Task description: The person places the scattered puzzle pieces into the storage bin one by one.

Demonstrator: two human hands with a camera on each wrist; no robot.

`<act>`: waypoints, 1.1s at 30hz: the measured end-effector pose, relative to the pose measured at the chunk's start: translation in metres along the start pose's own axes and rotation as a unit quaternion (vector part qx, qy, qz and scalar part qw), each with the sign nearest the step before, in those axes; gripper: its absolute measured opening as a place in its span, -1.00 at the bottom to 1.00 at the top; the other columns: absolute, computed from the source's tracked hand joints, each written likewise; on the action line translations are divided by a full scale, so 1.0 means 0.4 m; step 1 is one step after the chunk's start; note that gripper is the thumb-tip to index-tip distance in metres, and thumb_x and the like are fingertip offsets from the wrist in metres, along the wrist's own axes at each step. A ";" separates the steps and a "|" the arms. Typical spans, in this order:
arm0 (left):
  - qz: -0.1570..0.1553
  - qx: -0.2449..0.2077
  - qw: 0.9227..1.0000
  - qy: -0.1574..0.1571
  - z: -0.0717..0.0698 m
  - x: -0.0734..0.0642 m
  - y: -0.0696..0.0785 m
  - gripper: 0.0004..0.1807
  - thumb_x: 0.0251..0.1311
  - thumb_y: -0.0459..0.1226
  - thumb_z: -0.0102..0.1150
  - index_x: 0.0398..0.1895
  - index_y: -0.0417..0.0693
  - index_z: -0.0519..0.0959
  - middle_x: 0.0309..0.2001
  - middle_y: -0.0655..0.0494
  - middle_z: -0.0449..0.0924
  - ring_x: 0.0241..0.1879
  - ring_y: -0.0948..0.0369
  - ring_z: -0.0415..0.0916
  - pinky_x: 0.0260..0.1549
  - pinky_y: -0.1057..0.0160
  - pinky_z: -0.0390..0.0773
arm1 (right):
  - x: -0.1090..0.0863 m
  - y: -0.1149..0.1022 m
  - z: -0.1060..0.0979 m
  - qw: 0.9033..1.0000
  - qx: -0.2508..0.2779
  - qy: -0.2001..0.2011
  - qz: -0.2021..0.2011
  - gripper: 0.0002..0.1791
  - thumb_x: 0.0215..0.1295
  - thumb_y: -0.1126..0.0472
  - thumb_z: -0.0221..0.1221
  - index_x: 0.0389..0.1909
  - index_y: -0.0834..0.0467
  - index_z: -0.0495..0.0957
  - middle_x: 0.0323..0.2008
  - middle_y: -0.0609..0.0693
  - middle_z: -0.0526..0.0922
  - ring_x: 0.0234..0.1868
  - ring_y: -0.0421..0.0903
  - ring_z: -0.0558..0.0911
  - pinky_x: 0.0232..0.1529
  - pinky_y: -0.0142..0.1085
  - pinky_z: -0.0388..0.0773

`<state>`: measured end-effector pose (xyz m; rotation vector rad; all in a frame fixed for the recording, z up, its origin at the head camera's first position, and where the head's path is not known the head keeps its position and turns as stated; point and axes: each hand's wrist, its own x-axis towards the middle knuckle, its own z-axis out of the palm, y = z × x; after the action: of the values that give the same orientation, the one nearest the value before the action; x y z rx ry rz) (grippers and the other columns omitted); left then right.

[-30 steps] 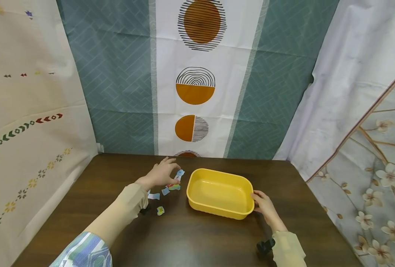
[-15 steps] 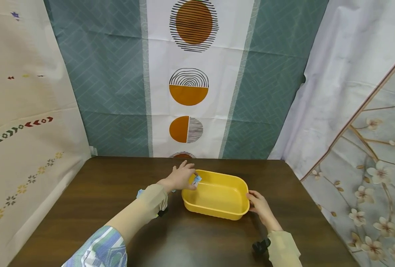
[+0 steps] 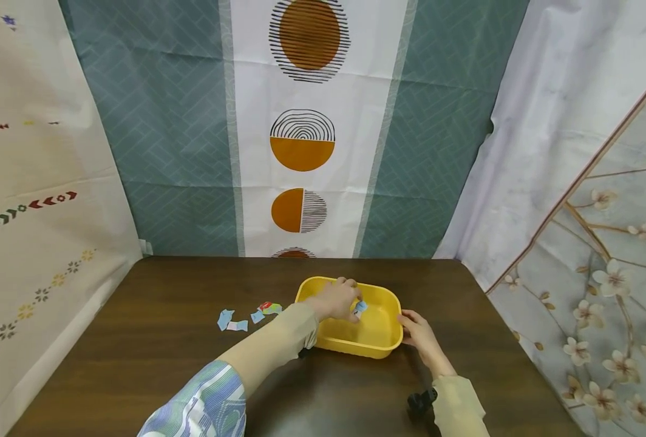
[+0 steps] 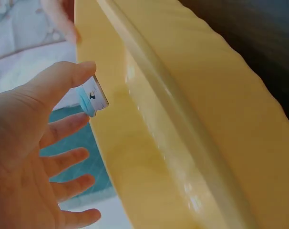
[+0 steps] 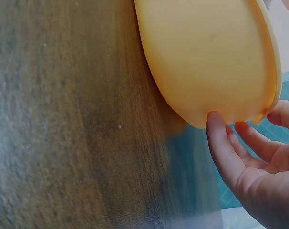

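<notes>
Over the inside of a yellow plastic basin (image 3: 356,349), my left hand (image 3: 334,301) pinches a small light-blue puzzle piece (image 3: 360,307) between thumb and index finger. In the left wrist view the piece (image 4: 93,97) shows a little dark figure, and the other fingers are spread apart. My right hand (image 3: 421,340) holds the basin's right end, fingertips against its outer wall and rim in the right wrist view. Left of the basin lie several loose pieces: light-blue ones (image 3: 224,319) and a red-and-green one (image 3: 270,308). My left arm hides part of the basin and table.
The dark brown wooden table (image 3: 181,364) carries the basin and pieces. A teal and white patterned cloth (image 3: 192,152) hangs behind its far edge. Patterned cloths also hang on the left and right sides. Dark wrist devices (image 3: 422,400) sit at the cuffs.
My left hand has carried the piece from the loose pieces rightward over the basin's left rim to above its inside. My right hand keeps its hold on the basin. The head view has shifted slightly.
</notes>
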<state>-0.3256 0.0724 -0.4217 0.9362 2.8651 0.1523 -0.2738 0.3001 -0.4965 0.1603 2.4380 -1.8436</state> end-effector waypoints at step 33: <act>-0.077 0.019 0.996 -0.044 0.104 0.132 0.133 -0.54 0.00 0.02 0.39 -0.03 0.07 0.63 0.11 0.07 0.44 0.07 0.08 0.37 0.02 -0.04 0.47 | 0.005 0.009 0.005 1.000 0.012 0.020 -0.008 -0.54 0.48 0.13 -0.03 0.22 0.38 0.36 0.08 0.35 0.51 -0.07 0.09 0.62 -0.15 -0.13 0.63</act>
<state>-0.3309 0.1486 -0.4600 0.7062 2.8532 0.0397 -0.2753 0.2992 -0.5010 0.1822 2.4509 -1.8959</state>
